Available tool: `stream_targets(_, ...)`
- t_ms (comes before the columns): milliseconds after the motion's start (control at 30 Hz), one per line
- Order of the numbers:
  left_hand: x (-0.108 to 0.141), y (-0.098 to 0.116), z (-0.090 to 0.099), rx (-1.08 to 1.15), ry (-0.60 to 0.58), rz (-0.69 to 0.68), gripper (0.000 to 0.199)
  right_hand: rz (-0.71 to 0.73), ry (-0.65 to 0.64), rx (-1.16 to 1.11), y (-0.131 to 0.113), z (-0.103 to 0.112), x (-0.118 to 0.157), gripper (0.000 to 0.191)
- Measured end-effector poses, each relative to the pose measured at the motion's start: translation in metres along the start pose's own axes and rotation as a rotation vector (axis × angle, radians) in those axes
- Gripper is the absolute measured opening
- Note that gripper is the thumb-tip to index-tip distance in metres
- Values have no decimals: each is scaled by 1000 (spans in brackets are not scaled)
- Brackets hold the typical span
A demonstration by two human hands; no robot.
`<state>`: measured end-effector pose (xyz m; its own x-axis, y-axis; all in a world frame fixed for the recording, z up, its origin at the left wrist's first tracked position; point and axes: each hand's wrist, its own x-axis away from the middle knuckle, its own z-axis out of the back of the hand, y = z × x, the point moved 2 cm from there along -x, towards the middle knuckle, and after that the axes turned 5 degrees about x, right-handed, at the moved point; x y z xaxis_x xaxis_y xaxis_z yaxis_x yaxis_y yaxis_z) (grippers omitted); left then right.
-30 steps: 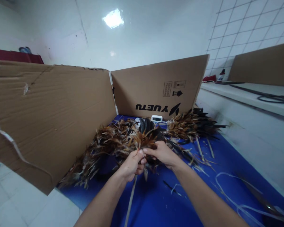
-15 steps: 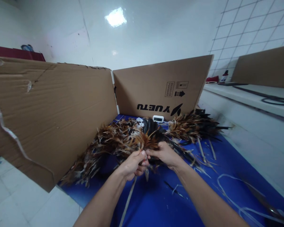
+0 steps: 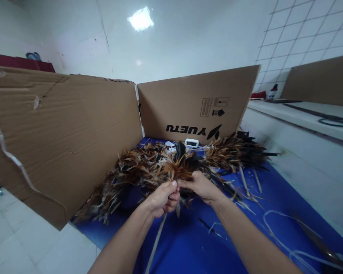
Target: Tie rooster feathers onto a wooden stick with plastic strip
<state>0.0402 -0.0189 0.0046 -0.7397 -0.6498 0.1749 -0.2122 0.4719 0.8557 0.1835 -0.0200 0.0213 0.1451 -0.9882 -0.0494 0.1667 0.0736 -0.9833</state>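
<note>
Near the middle of the view, my left hand (image 3: pixel 162 199) is closed around the pale stick (image 3: pixel 156 243) of a feather duster, just below its feathers. The stick slants down toward me. Brown and black feathers (image 3: pixel 178 167) fan out above my fingers. My right hand (image 3: pixel 200 187) pinches at the base of these feathers, its fingertips close against my left thumb. What exactly lies between the right fingertips is hidden. A large heap of brown feathers (image 3: pixel 131 167) spreads behind and to the left.
Another bundle of brown and black feathers (image 3: pixel 234 152) lies at the back right, near a small white digital device (image 3: pixel 191 143). Cardboard panels (image 3: pixel 103 110) stand left and behind. Pale strips and a clear cord (image 3: pixel 277 234) lie on the blue tabletop (image 3: pixel 188 247).
Black feathers above my hands have shifted slightly and now stand a little more upright. Both hands keep nearly the same place and grip; the view has moved slightly.
</note>
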Motion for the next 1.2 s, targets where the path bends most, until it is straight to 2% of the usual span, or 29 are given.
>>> stream_targets(100,0,1,1,34,-18,-10,32,8,1,63,-3,5,0,38)
stream_targets(167,0,3,3,48,-16,-26,32,39,55,171,-6,13,0,35)
stream_targets(300,5,14,9,74,19,-86,32,113,195,576,-4,36,-3,18)
stream_targets(400,8,25,17,107,69,-137,32,100,151,893,7,42,-7,14)
stream_targets(500,10,33,24,140,90,-179,32,101,92,1067,20,37,-10,15)
stream_targets(667,10,37,33,179,115,-226,32,169,145,1116,31,18,-16,17)
stream_targets(800,9,36,36,178,136,-243,32,281,187,1096,36,6,-21,23)
stream_targets(1000,8,38,40,196,183,-270,34,334,-19,1171,48,-6,-18,40)
stream_targets(1100,8,38,40,202,185,-272,34,287,-55,1205,50,-4,-17,38)
stream_targets(1200,9,39,40,201,181,-277,33,273,-46,1108,48,3,-19,42)
